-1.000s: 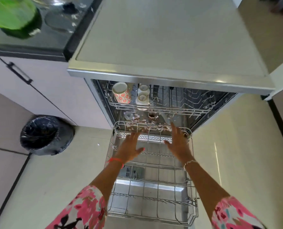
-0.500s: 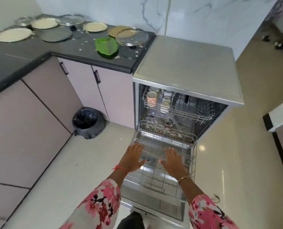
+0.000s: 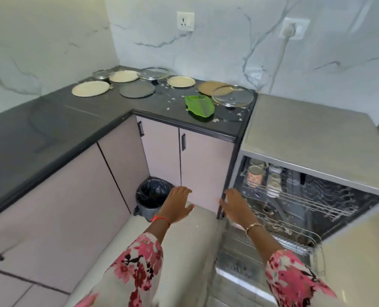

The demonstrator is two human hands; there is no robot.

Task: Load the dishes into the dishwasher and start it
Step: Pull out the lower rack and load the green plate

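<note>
The dishwasher [image 3: 306, 131] stands open at the right, its lower rack [image 3: 279, 238] pulled out and bare of dishes. Cups [image 3: 255, 175] sit in the upper rack [image 3: 294, 196]. On the dark counter [image 3: 51, 129] lie several dirty plates [image 3: 90, 88], a dark plate [image 3: 137, 89], a green leaf-shaped dish [image 3: 199, 106] and glass lids [image 3: 232, 95]. My left hand [image 3: 177, 203] hovers empty, fingers spread, in front of the cabinet. My right hand [image 3: 236, 203] is also empty and spread, at the dishwasher's left front edge.
A black-lined bin [image 3: 152, 196] stands on the floor in the cabinet corner, just left of my left hand. Food crumbs litter the counter near the green dish. A cable runs from a wall socket [image 3: 292, 29] down behind the dishwasher.
My view has swung up and left from the dishwasher racks to the counter. Both hands have left the lower rack and moved left, still empty.
</note>
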